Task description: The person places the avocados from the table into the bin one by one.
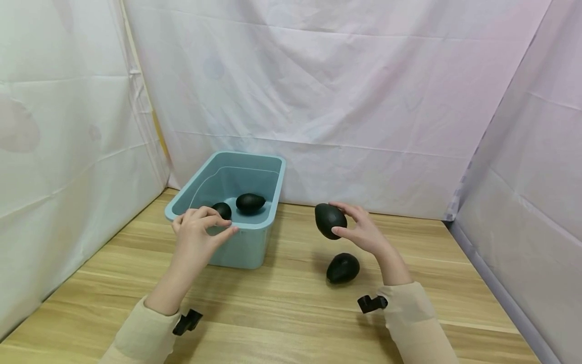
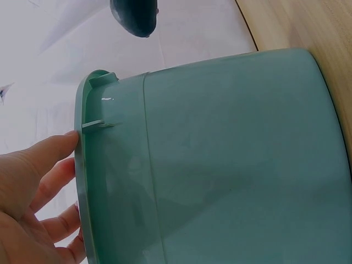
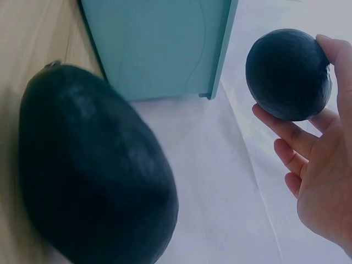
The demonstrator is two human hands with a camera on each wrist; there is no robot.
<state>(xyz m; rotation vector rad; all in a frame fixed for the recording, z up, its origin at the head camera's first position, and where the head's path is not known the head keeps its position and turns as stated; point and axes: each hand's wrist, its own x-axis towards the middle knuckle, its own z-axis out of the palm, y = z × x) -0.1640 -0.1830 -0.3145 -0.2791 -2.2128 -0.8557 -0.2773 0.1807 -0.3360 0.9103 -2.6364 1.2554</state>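
Note:
My right hand (image 1: 364,230) grips a dark avocado (image 1: 328,221) between thumb and fingers, raised above the table. Below it, another avocado (image 1: 343,268) lies on the wood and looms large in the right wrist view. At left, my left hand (image 1: 197,232) is at the near rim of a blue-green plastic bin (image 1: 241,247), thumb and index finger apart and nothing visible between them. Its fingertips meet the rim's edge in the left wrist view. Inside the bin lie an avocado (image 1: 250,202) and a second avocado (image 1: 222,210), partly hidden by the left fingers.
The wooden table (image 1: 291,313) carries the bin at its back left. White cloth (image 1: 345,101) hangs behind and along both sides. Each sleeve has a small black mount (image 1: 372,304) at the cuff.

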